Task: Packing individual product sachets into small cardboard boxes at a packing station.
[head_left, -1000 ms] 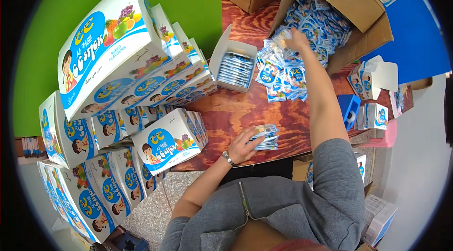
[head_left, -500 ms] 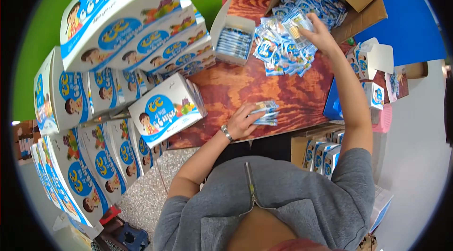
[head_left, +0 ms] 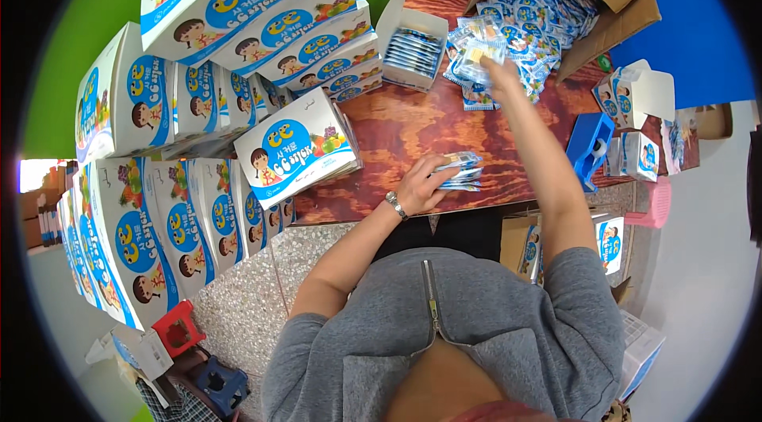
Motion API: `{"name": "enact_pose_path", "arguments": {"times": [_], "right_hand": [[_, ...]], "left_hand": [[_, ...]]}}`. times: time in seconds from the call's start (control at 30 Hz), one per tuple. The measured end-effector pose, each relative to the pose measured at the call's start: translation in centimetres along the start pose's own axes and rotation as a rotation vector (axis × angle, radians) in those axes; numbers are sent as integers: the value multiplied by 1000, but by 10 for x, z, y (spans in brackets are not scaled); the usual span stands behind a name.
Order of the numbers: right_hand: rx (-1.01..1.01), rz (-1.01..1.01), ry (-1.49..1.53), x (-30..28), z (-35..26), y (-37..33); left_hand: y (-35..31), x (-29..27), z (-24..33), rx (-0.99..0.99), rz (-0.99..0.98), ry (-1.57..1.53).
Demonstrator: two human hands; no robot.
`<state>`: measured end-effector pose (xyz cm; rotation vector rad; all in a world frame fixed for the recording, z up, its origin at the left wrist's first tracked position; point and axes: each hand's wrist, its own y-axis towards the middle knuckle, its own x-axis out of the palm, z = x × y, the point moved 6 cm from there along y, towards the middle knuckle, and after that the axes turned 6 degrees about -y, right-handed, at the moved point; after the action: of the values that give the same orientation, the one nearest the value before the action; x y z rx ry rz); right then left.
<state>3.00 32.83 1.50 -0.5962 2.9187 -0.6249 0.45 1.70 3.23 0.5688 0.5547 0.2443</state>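
My left hand (head_left: 422,186), with a metal watch at the wrist, rests near the table's front edge. Its fingers close over a small stack of sachets (head_left: 465,173). Farther off, my right hand (head_left: 502,77) pinches a clear-and-blue sachet (head_left: 479,59), blurred by motion, above a heap of loose sachets (head_left: 520,87). That heap spills from a large brown carton (head_left: 583,45) full of the same sachets. Left of the heap stands an open white box (head_left: 409,77) with sachets packed in a row.
Printed white boxes (head_left: 230,17) are stacked high on the left, one box (head_left: 298,148) tilted beside them. A blue tape dispenser (head_left: 586,151) stands at the table's right edge, near small open boxes (head_left: 635,97). A pink stool (head_left: 659,201) and a red stool (head_left: 179,328) are on the floor.
My right hand has drawn the sachet left and slightly nearer, off the carton's mouth. My left hand stays on its stack. The whole view has shifted somewhat, baring the tape dispenser.
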Motion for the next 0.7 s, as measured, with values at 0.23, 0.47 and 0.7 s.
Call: {"name": "enact_pose_path", "arguments": {"times": [0.23,0.47,0.7], "right_hand": [[26,439,-960,65,11,-34],[-167,360,-1144,35,-11,-19],[-927,-272,-1069,18,-27,-117]], "left_hand": [[-7,0,0,-47,5,5],[5,2,4,-14,20,0],[-8,-1,-5,-23,-27,-1]]}}
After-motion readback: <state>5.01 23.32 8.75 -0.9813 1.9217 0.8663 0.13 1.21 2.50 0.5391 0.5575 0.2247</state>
